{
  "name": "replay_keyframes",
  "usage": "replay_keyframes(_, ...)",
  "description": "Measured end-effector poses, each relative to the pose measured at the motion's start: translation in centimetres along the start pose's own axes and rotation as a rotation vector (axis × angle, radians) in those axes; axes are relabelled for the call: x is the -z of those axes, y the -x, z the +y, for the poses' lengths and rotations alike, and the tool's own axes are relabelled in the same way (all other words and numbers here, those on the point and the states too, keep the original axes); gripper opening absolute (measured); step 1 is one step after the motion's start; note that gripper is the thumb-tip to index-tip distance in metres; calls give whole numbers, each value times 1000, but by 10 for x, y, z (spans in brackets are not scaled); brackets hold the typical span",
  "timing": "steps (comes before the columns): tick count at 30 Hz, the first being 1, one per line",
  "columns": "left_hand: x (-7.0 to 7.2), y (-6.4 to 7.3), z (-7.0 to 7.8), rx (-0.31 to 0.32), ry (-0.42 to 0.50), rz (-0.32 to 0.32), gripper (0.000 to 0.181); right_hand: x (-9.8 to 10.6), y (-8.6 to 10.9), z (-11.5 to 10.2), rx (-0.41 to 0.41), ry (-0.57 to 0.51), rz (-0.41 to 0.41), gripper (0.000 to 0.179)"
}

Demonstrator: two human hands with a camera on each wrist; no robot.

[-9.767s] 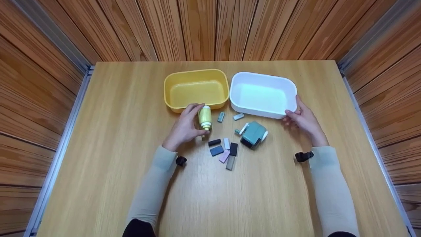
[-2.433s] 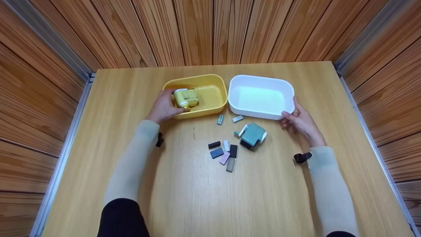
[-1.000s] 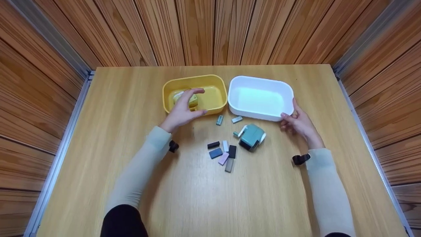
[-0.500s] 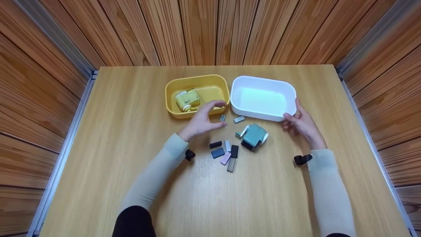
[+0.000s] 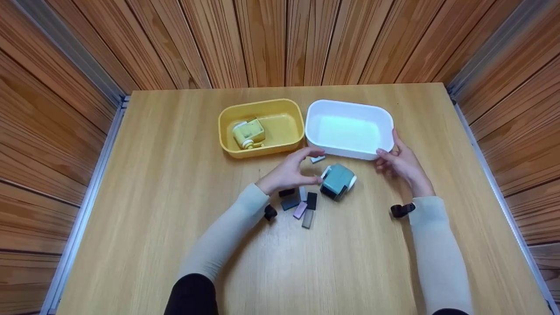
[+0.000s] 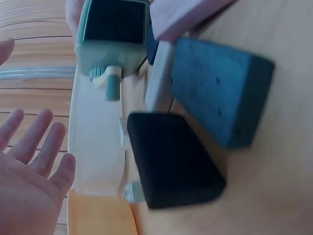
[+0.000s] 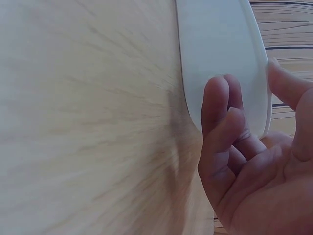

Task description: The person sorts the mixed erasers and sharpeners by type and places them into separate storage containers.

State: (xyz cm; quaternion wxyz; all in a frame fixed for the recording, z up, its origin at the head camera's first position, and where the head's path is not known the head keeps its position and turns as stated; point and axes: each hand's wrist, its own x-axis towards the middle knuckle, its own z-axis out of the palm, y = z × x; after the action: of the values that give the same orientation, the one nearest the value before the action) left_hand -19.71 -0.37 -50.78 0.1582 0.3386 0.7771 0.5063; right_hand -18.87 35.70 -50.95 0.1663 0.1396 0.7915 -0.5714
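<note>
My left hand point(image 5: 286, 173) hovers with thumb and fingers spread, nothing between them, beside a teal crank pencil sharpener point(image 5: 339, 179). In the left wrist view the sharpener shows a dark window and a white crank with a teal knob point(image 6: 113, 87). The thumb tip overlaps the crank side in the head view. My right hand point(image 5: 407, 168) grips the near right corner of a white plastic tub point(image 5: 350, 151), thumb at the rim and fingers curled against the outer wall. A yellow crank sharpener point(image 5: 249, 132) lies in the yellow tub point(image 5: 262, 152).
Small rectangular blocks lie in a cluster below my left hand, among them a pink block point(image 5: 300, 210), a grey block point(image 5: 307, 218) and a black block point(image 5: 311, 200). A pale block point(image 5: 318, 159) lies before the white tub. Wood-panelled walls border the table.
My left hand set the yellow sharpener down in the yellow tub, let go, and has moved right to the teal sharpener. The right hand still holds the white tub's corner.
</note>
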Motion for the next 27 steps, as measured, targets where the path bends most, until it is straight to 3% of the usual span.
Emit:
replay_keyframes(9,-16,-14,0,-2,46,-84,77,1,-1,0,18,35,0,90)
replay_keyframes(17,-25,-23,1,44,-40,-158,84,-2,-4,2,38,16,-3,93)
replay_keyframes(27,-30,-33,1,79,-46,-250,87,-2,-2,4,45,10,5,92)
